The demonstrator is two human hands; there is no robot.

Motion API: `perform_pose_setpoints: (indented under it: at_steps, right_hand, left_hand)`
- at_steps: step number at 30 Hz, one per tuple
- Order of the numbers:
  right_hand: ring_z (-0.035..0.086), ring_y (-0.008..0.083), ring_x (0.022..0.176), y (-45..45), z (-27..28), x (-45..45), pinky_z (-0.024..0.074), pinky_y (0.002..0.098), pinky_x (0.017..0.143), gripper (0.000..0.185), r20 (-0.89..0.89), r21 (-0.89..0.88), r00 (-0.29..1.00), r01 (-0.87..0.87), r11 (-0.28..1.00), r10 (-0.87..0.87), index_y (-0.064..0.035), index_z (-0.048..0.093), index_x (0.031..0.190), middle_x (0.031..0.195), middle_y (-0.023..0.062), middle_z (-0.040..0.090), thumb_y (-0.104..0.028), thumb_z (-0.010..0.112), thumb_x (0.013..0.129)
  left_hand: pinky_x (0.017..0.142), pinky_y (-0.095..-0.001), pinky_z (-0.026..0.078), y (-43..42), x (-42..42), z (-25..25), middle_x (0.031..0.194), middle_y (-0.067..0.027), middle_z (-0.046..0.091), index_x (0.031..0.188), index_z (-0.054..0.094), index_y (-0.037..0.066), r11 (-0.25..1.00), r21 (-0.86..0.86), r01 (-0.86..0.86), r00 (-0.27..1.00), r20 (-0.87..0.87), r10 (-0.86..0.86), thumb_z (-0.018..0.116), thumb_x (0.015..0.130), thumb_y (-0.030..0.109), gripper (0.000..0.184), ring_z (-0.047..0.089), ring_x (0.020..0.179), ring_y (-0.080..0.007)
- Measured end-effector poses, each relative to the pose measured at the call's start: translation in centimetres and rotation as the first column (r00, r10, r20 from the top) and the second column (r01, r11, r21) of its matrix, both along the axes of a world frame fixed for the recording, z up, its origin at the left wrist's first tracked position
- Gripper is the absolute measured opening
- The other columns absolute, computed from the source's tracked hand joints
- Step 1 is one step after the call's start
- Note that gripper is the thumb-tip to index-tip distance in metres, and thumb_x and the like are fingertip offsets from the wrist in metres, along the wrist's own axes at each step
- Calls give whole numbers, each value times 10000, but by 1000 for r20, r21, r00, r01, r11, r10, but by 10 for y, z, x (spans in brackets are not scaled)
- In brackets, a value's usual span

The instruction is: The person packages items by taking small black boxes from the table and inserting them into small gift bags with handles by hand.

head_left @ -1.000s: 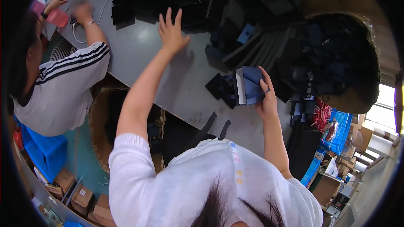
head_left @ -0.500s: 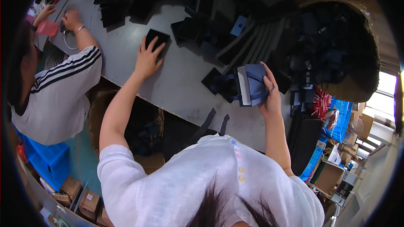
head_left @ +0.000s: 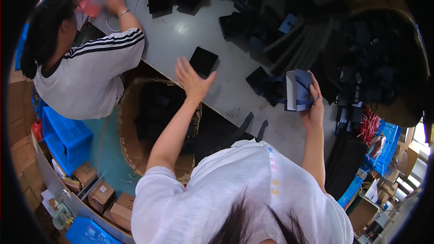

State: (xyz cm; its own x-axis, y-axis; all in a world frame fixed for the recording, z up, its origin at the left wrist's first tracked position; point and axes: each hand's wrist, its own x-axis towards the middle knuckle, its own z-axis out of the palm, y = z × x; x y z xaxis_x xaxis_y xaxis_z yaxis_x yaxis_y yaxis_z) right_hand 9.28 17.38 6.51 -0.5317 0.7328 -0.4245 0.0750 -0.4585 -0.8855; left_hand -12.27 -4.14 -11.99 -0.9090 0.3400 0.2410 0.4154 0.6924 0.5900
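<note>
My right hand (head_left: 314,104) grips a small dark blue box (head_left: 299,90) with a pale inner side facing left, above the grey table (head_left: 230,72). Fingers spread and holding nothing, my left hand (head_left: 193,80) is just beside the lower edge of a black square box (head_left: 203,61) lying by itself. Between the two hands, a dark flat piece (head_left: 260,81) with ribbon-like bands lies left of the blue box.
More black boxes (head_left: 160,2) lie along the table's far side. Dark strips (head_left: 303,40) and a big carton of dark items (head_left: 384,63) are at right. At left sits a co-worker (head_left: 86,72); an open carton (head_left: 131,126) stands below the table edge.
A black box has come onto the bare table under my left hand, which has since drawn back to its edge. The view has shifted, and my right hand still holds the blue box.
</note>
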Motion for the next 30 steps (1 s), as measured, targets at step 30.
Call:
perform_pose_setpoints:
  at_steps: [30]
  right_hand:
    - [392, 275, 1289, -45, -28, 70, 349, 372, 1061, 943, 112, 377, 744, -645, 665, 658, -142, 125, 1496, 1375, 194, 392, -181, 722, 768]
  left_hand:
    - [1021, -327, 353, 42, 118, 128, 1215, -127, 542, 1229, 555, 21, 713, 618, 331, 512, 517, -686, 583, 874, 114, 368, 501, 1158, -247]
